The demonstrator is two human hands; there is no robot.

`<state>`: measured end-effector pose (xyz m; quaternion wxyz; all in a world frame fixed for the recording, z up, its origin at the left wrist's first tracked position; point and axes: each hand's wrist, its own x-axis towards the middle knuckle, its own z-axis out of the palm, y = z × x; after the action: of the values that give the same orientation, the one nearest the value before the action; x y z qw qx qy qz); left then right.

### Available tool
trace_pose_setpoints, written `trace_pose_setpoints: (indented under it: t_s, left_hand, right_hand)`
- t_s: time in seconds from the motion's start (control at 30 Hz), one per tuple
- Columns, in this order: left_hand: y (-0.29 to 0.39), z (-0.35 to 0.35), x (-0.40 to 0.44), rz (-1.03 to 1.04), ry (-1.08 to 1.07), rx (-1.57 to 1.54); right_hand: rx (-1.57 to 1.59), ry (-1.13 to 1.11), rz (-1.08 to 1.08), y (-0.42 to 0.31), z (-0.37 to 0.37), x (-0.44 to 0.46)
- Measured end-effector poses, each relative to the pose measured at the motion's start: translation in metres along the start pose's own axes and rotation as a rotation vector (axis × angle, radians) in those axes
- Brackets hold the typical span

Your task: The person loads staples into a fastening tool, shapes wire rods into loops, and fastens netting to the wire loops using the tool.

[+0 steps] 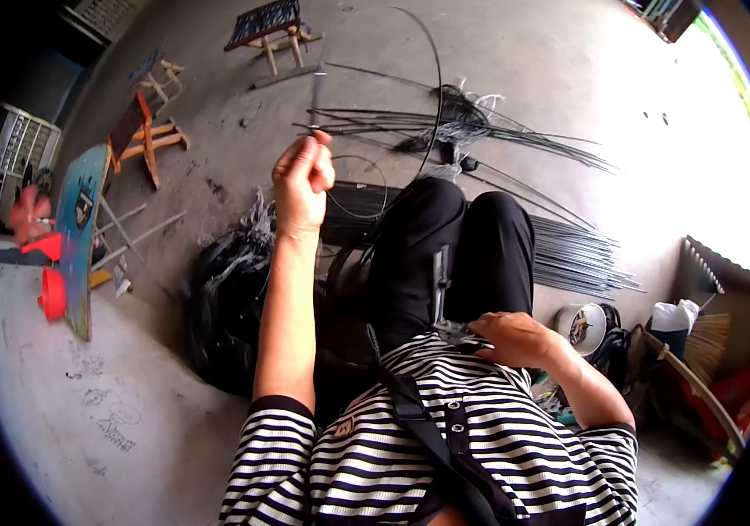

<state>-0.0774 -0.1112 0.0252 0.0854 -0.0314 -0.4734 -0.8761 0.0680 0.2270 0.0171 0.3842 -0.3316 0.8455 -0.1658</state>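
A striped shirt [428, 421] fills the foreground, with a black strap [410, 403] crossing it and hiding some of its front. At the lap, the right hand [515, 337] is partly curled, fingertips at the lower end of a grey metal tool [440, 285] that stands up between the thighs; the hand covers part of that end, and I cannot tell how firm the grip is. The black-trousered knees [463, 232] block the view of the near ends of a bundle of dark rods [577, 254] on the floor [533, 53]. Right of the lap are a white pail [599, 326] with small things in it and a broom [710, 342]. On the other side, the left forearm passes in front of a tangled black heap [226, 316]. Further forward, the left hand [305, 175] is raised and closed around a thin grey rod [315, 101] pointing away. A black wire [438, 79] arcs between this hand and a second bundle of rods [533, 138], crossing in front of it. Off to the left are a blue board [85, 228], a pink fan [31, 210] and a reddish folding stool [142, 131]; farthest forward stands a dark-topped stool [265, 24]
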Motion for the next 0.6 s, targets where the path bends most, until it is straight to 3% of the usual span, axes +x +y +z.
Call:
trace_pose_setpoints:
  t_s: [0.1, 0.17, 0.23, 0.3, 0.33, 0.37, 0.4, 0.43, 0.57, 0.6]
  left_hand:
    - [-0.031, -0.091, 0.000, -0.039, 0.251, -0.042]
    - [-0.068, -0.161, -0.015, -0.135, 0.510, 0.252]
    - [-0.148, -0.283, -0.037, -0.322, 0.661, 1.105]
    - [-0.114, -0.189, -0.061, -0.228, 0.479, 2.029]
    - [-0.109, -0.173, -0.059, -0.300, 0.239, 1.822]
    - [-0.148, -0.197, -0.060, -0.151, 0.098, 1.742]
    - [-0.165, -0.192, -0.056, -0.361, -0.004, 1.469]
    - [-0.211, -0.213, -0.065, -0.361, -0.082, 1.502]
    - [-0.229, -0.180, -0.075, -0.862, -0.413, 1.699]
    - [-0.255, -0.192, -0.083, -0.920, -0.342, 1.628]
  right_hand:
    - [0.088, 0.096, 0.045, -0.004, -0.021, 0.001]
    - [0.109, 0.155, 0.119, 0.005, -0.015, 0.002]
    - [0.151, 0.169, 0.159, 0.006, -0.015, 0.008]
    - [0.172, 0.161, 0.165, 0.006, -0.019, 0.011]
    - [0.176, 0.163, 0.186, 0.004, -0.021, 0.014]
    - [0.192, 0.152, 0.213, 0.002, -0.024, 0.016]
    - [0.190, 0.132, 0.249, -0.001, -0.026, 0.019]
    - [0.185, 0.113, 0.281, -0.004, -0.029, 0.022]
    - [0.164, 0.151, 0.306, -0.010, -0.030, 0.025]
    - [0.162, 0.164, 0.308, -0.011, -0.030, 0.024]
